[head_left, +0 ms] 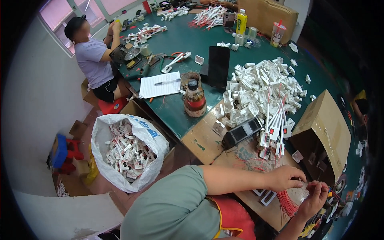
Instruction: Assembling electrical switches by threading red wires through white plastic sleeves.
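Note:
My left hand (285,178) reaches across the cardboard-covered table edge, its thumb and fingers pinched together. Just to its right, my right hand (313,199) is closed the same way, its fingertips almost meeting the left ones. Whatever lies between the fingertips is too small to make out. Below the hands spreads a bundle of thin red wires (287,205). Beside the wires lie white rectangular frames (267,197). Beyond my left hand, several white power-strip pieces with red switches (274,132) rest with their white cords, next to a black box-shaped device (242,133).
A large heap of white plastic housings (260,88) covers the table behind. An open cardboard box (326,132) stands at right. A dark bottle (195,100), a notepad (160,86) and a black phone-like slab (219,66) are further left. A white sack (158,140) holds parts; a co-worker (94,60) sits far left.

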A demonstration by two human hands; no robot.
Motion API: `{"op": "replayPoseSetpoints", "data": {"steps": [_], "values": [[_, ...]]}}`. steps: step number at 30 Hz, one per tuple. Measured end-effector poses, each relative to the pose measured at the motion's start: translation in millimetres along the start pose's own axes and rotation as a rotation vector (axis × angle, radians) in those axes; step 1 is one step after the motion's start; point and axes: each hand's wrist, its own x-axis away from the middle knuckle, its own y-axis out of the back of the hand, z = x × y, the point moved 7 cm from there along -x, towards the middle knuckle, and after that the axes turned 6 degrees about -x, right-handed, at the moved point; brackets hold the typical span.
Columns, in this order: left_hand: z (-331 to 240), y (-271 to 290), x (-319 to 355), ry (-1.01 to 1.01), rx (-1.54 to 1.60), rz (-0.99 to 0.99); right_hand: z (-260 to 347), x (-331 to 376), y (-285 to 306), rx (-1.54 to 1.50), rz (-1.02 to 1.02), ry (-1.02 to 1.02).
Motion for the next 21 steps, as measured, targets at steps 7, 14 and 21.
{"op": "replayPoseSetpoints", "data": {"steps": [7, 14, 21], "values": [[7.3, -3.7, -3.4, -0.006, -0.022, 0.019, 6.9, 1.3, -17.4, 0.065, 0.017, 0.017], [24.0, -2.9, -9.0, 0.105, -0.013, 0.009, 15.8, -6.2, -38.9, 0.079, 0.015, -0.075], [31.2, -13.0, -3.0, 0.211, 0.111, -0.001, 12.9, -0.4, -38.6, -0.071, 0.079, -0.07]]}}
